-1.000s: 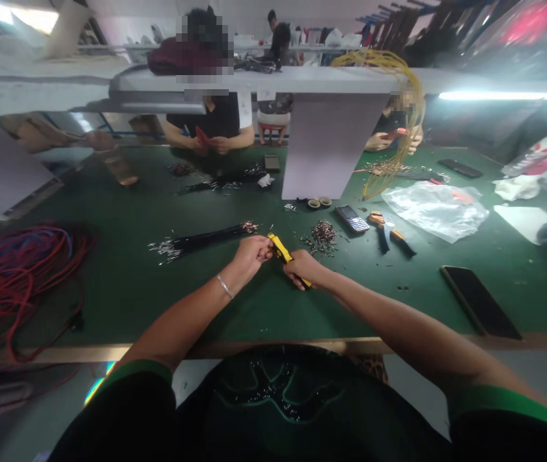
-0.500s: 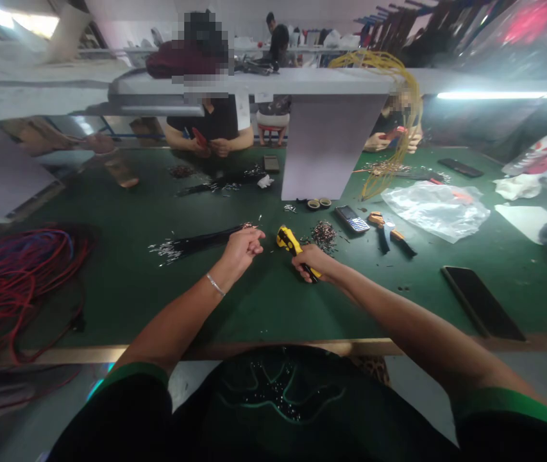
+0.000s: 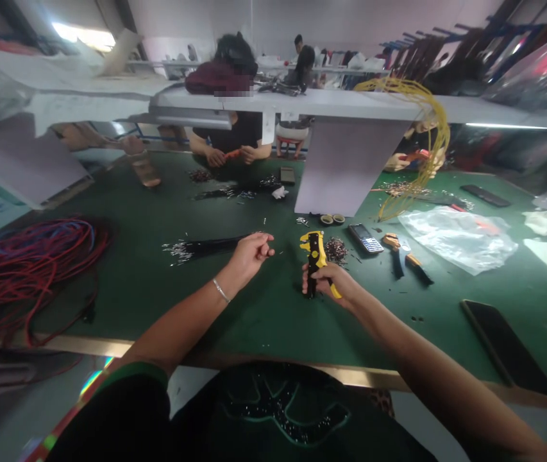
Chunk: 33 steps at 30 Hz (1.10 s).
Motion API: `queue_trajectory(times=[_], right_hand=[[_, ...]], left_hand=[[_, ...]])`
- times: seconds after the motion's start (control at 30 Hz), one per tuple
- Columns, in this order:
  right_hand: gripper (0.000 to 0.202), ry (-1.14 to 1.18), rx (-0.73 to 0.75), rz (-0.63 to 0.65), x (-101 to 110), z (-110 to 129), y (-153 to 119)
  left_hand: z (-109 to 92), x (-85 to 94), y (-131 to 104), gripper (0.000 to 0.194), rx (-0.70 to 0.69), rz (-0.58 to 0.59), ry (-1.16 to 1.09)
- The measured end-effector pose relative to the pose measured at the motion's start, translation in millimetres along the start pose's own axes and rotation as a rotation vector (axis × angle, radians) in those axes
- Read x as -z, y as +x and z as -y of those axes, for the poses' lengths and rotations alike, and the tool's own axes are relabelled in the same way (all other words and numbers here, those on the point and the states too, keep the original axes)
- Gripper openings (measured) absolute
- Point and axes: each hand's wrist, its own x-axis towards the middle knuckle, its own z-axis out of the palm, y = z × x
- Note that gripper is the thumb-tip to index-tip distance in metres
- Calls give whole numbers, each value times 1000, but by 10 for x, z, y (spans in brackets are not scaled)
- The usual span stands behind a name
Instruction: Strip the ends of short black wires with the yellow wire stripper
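The green table has its near edge running left to right just before the person's torso, and both forearms reach in across it. A stretch of green surface lies between the two hands and on toward that edge; on the far side a pale upright panel bounds the reach.

The left arm comes in from the near left, a bracelet at its wrist, and the left hand is bent with its fingers curled (whether they pinch anything, one cannot tell). It is at the right end of the black wires, which lie flat and spread into pale tips at the left.

The right arm slants in from the near right. The right hand is closed around the handles of the yellow-and-black tool, whose head rises beyond the fist, pointing to the far side. The tool stands well apart from the wires, to their right.

Just right of the tool's head is a pile of small metal pieces; farther right come a keypad phone and orange-and-black cutters. Tangled red and blue wires fill the left side.
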Motion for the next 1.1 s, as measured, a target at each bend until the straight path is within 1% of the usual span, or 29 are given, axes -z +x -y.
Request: queue_trajectory(times=[0.1,0.23,0.3,0.4,0.5,0.63,0.73,0.9,1.0,1.1], right_hand=[[27,64,54,45,22,10,7],[32,122,126,82,3,32,31],[33,142,143,78,-33,51,45],[36,172,166,49,-105,107,65],[35,207,191,30,-174,197,88],[32,286,218,76,-243,299,123],[33,352,224,100,-285,323,145],[37,392,262,64,-326,323,145],[35,357,289,54,-315,342,119],[32,318,322,39,-275,381,91]], left_hand=[[-22,-2,-1,12,4,26,-21],[-86,-38,-38,10,0,167,-149],[-126,-77,-67,10,7,203,-225],[-167,-146,-102,9,29,186,-284],[-172,-204,-110,9,31,185,-274],[-155,-252,-93,12,22,219,-224],[-150,-285,-85,13,18,224,-220],[-139,-351,-88,13,19,227,-268],[-138,-345,-77,13,27,202,-270],[-147,-277,-55,14,66,239,-223]])
